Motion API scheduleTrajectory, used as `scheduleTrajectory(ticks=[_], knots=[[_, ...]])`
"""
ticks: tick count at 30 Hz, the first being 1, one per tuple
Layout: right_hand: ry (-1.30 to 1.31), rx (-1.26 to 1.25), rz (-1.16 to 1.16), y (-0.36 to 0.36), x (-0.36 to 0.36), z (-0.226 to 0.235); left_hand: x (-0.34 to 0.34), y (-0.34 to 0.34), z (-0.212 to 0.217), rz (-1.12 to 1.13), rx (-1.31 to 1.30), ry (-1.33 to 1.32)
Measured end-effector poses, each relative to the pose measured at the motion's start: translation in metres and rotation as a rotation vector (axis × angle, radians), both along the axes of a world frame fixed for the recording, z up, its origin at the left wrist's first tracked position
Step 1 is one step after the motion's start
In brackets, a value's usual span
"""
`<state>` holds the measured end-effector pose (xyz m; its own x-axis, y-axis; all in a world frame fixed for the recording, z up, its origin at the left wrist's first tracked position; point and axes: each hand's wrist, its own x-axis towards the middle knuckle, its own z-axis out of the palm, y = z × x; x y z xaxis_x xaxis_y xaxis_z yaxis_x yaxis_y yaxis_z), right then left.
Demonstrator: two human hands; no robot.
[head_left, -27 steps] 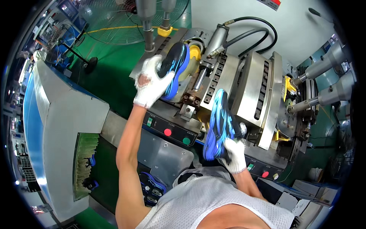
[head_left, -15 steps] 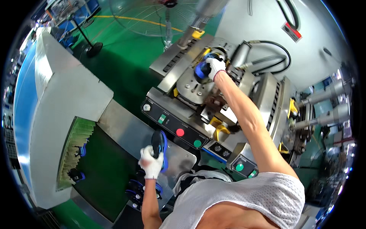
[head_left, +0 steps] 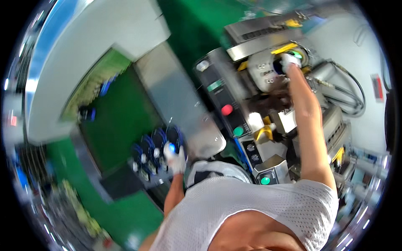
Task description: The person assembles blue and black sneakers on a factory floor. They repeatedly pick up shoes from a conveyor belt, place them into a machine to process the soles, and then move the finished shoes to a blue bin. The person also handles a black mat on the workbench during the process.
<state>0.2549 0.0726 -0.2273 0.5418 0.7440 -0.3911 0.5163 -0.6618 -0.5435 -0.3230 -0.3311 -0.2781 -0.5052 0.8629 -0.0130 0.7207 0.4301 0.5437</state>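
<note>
My left hand [head_left: 176, 157], in a white glove, reaches down to a row of dark blue shoes [head_left: 150, 147] on a low rack and grips the nearest one [head_left: 172, 138]. My right hand [head_left: 289, 61], also gloved, is stretched far up to the grey press machine [head_left: 268, 73] and closes on a blue shoe [head_left: 277, 67] seated on the machine's head. The picture is blurred by motion, so finger detail is poor.
A grey control panel [head_left: 224, 98] with a red button [head_left: 226, 110] and green buttons [head_left: 238, 131] faces me. A metal chute [head_left: 184, 108] slopes down beside it. A white conveyor housing [head_left: 104, 54] with a green belt [head_left: 113, 121] lies to the left. Black hoses [head_left: 351, 96] loop at right.
The view has swung down and left. My left hand has carried its blue shoe down to the row on the low rack. My right hand stays on the shoe at the machine.
</note>
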Motion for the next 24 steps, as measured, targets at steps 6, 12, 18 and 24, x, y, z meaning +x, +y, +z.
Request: scheduleTrajectory(ticks=[6,12,18,24], knots=[[0.531,0.302,-0.370,-0.018,0.012,0.054,-0.011,0.001,-0.032,0.054,0.019,-0.130],[-0.399,0.586,0.284,-0.166,-0.200,0.158,-0.016,0.012,-0.005,-0.091,0.164,-0.254],[-0.929,-0.459,0.782,-0.318,-0.334,0.040,-0.102,0.052,0.049,-0.260,0.412,-0.388],[-1.080,-0.325,0.734,-0.314,-0.354,0.022,-0.308,0.122,-0.012,-0.090,0.281,-0.094]])
